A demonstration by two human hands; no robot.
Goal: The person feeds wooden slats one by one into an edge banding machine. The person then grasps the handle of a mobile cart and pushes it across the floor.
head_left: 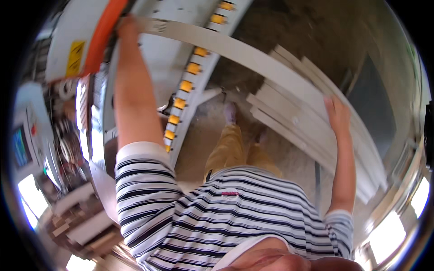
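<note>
Passage to the left of the person's left hand (127, 26) is blocked by a white-and-orange machine housing (97, 34) standing over the left side of the grey metal machine bed (165, 56). The bed's right edge is lined with yellow, block-shaped rollers (193, 68). Its far part is crossed by a long, flat, pale board (226, 45), by which straight passage beyond is barred. Nearer the body, room is left between the roller edge and a stack of pale boards (289, 128), narrowed by tan-trousered legs (226, 149).
</note>
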